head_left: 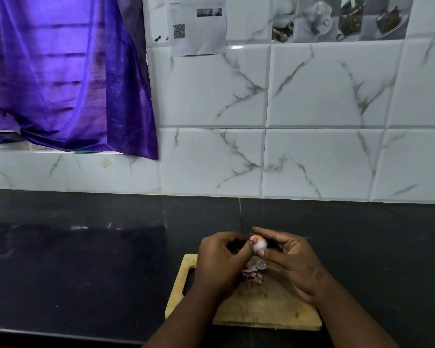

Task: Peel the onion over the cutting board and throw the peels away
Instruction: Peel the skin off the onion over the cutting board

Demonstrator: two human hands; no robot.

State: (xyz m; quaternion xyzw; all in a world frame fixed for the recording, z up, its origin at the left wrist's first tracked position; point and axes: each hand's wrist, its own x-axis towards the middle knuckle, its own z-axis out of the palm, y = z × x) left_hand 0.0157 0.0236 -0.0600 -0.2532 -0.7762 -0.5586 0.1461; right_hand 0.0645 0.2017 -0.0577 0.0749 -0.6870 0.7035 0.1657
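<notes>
A small pale pink onion is held above the far edge of the wooden cutting board. My right hand grips it between thumb and fingers. My left hand touches the onion's left end with its fingertips, pinching at the skin there. A small heap of purple peels lies on the board just under the hands. Much of the onion is hidden by fingers.
The board lies on a black stone counter near its front edge. A white marbled tile wall rises behind. A purple curtain hangs over a window ledge at the left. No bin is in view.
</notes>
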